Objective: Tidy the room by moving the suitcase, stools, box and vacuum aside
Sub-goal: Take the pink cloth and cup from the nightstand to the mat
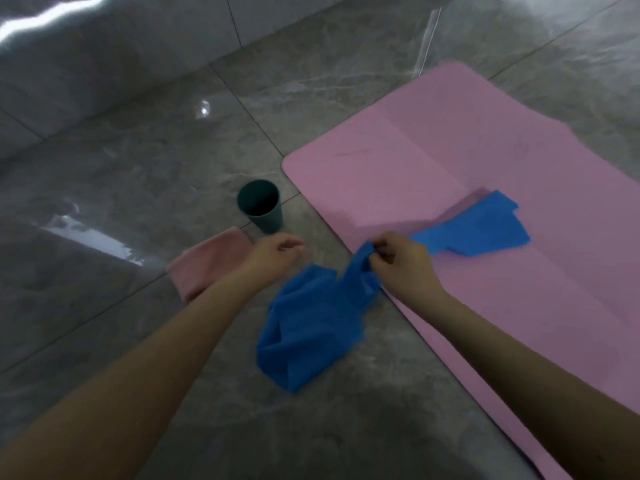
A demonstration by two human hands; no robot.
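Honestly, no suitcase, stools, box or vacuum in view, just a blue cloth (311, 320) half off the pink mat (450, 168). Right hand (403, 263) pinches its bunched middle at the mat's edge; left hand (277, 252) hovers loosely curled, holding nothing. I'd grab a 2nd spot with it so the cloth lifts clean.

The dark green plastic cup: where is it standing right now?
The dark green plastic cup stands upright on the grey tiled floor, just left of the pink mat and beyond the folded pink cloth.
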